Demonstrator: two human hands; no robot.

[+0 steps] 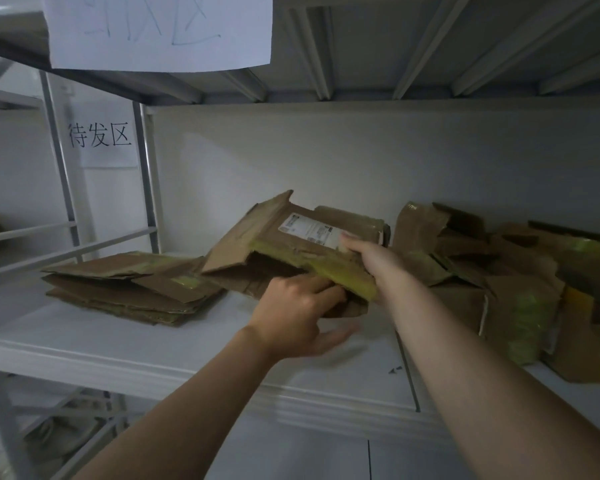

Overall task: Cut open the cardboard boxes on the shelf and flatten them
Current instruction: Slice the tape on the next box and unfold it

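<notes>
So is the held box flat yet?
Partly flattened. The held box is open at its left end, flaps splayed, yet a gap shows between its walls, unlike the flat stack beside it.

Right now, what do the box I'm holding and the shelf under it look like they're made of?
The box: brown corrugated cardboard, matte, with ragged torn edges; its tape looks like glossy yellowish plastic. The shelf: probably white painted metal, smooth, faint sheen, though coated board is possible.
</notes>
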